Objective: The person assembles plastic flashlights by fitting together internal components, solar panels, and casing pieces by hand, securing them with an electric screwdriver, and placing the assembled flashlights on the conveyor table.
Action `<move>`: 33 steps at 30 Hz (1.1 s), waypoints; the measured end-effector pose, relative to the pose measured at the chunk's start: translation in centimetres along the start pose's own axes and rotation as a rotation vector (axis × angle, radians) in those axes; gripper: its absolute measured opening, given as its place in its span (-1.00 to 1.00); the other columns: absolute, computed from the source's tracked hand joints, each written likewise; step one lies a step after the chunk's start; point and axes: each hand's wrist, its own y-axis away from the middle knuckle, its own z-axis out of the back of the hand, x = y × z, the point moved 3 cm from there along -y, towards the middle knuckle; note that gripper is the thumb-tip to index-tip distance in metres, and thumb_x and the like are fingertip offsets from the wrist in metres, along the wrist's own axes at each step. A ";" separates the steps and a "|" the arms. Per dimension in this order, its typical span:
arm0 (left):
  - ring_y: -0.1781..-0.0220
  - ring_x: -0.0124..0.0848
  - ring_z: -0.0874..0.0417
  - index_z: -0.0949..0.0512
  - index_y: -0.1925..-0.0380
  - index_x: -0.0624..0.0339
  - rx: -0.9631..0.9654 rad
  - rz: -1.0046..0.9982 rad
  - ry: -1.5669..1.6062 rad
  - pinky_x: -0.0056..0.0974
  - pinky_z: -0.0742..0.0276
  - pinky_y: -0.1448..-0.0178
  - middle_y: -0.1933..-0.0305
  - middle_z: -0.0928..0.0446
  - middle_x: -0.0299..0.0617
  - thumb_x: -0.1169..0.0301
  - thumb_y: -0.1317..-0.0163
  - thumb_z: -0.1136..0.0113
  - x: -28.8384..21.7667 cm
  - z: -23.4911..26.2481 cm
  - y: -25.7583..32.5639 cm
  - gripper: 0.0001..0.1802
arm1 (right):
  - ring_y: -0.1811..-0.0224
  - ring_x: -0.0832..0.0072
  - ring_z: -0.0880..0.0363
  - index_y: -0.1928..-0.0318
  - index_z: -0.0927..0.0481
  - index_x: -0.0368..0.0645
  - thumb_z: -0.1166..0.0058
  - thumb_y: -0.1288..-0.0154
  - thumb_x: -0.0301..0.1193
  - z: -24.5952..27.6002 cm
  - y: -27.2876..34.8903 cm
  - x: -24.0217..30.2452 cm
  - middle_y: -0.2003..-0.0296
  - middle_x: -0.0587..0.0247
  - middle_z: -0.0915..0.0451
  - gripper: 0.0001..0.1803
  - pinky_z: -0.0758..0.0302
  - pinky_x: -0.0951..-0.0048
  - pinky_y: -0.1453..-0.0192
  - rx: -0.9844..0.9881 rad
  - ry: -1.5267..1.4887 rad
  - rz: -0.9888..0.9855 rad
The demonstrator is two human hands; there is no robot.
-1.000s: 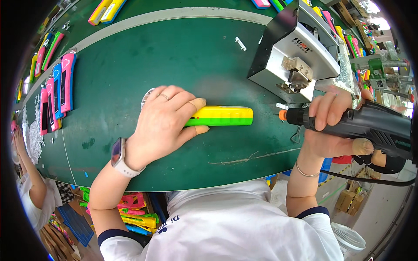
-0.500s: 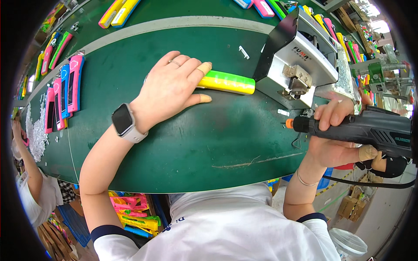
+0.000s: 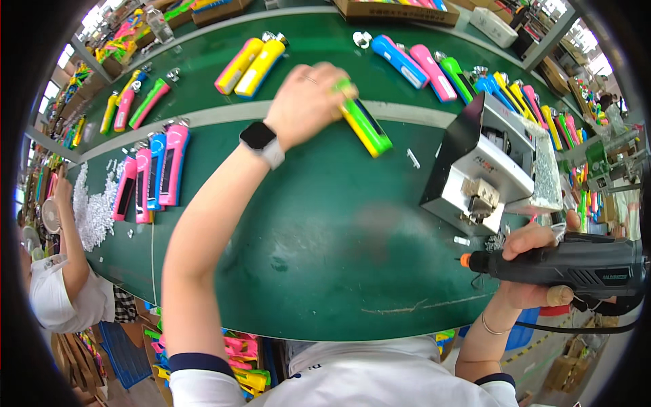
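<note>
My left hand (image 3: 313, 98) grips the upper end of a green and yellow handle-shaped plastic casing (image 3: 366, 129). Its fingers cover that end, and a dark strip shows along one side. The casing slants over the pale strip dividing the green table from the belt beyond, near two yellow casings (image 3: 261, 68). At the right, my right hand (image 3: 532, 254) is wrapped around a black electric screwdriver (image 3: 576, 268) with an orange collar. Its bit points left, just below a black and silver box-shaped machine (image 3: 478, 173).
Pink and blue casings (image 3: 157, 169) lie at left beside a heap of small white parts (image 3: 95, 214). More coloured casings (image 3: 430, 71) line the far belt. A small white part (image 3: 413, 159) lies left of the machine. Another person's arm (image 3: 66, 210) shows at far left.
My left hand has carried the casing away from me toward the far belt, turning it from sideways to slanting. My right hand still holds the electric screwdriver. The whole view has shifted.
</note>
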 end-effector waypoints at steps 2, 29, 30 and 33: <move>-0.11 -0.10 -0.47 -0.42 -0.05 0.01 -0.125 0.429 -0.075 -0.07 -0.40 -0.15 -0.07 -0.44 -0.08 0.26 0.04 -0.31 5.3 -1.2 1.4 -0.43 | 0.59 0.44 -0.46 -0.33 0.06 -0.40 0.13 -0.12 0.36 -0.1 -0.5 0.6 0.38 0.01 -0.46 0.14 -0.34 0.55 0.59 -0.052 -0.021 -0.043; 0.13 -0.22 -0.50 -0.50 0.11 0.20 0.322 0.073 0.734 -0.19 -0.42 0.04 0.19 -0.48 -0.19 0.24 0.11 -0.36 -15.4 5.9 3.9 -0.48 | 0.64 0.61 -0.26 -0.22 -0.22 -0.14 0.17 -0.27 0.23 -2.1 -4.6 -2.8 0.54 0.36 -0.32 -0.22 -0.28 0.50 0.49 -0.028 -0.326 -0.214; 0.15 -0.22 -0.50 -0.52 0.14 0.19 0.352 0.088 0.762 -0.20 -0.43 0.06 0.21 -0.48 -0.20 0.25 0.11 -0.36 -15.4 5.8 4.2 -0.51 | 0.66 0.60 -0.26 -0.23 -0.19 -0.13 0.17 -0.23 0.28 -2.8 -3.6 -3.0 0.55 0.36 -0.32 -0.17 -0.31 0.48 0.52 0.010 -0.407 -0.174; 0.18 -0.23 -0.51 -0.54 0.18 0.17 0.317 0.089 0.771 -0.21 -0.43 0.08 0.24 -0.48 -0.20 0.28 0.11 -0.36 -15.3 5.7 3.9 -0.57 | 0.69 0.58 -0.27 -0.23 -0.17 -0.10 0.13 -0.17 0.33 -4.5 -1.7 -3.1 0.54 0.35 -0.33 -0.12 -0.34 0.46 0.55 0.028 -0.399 -0.135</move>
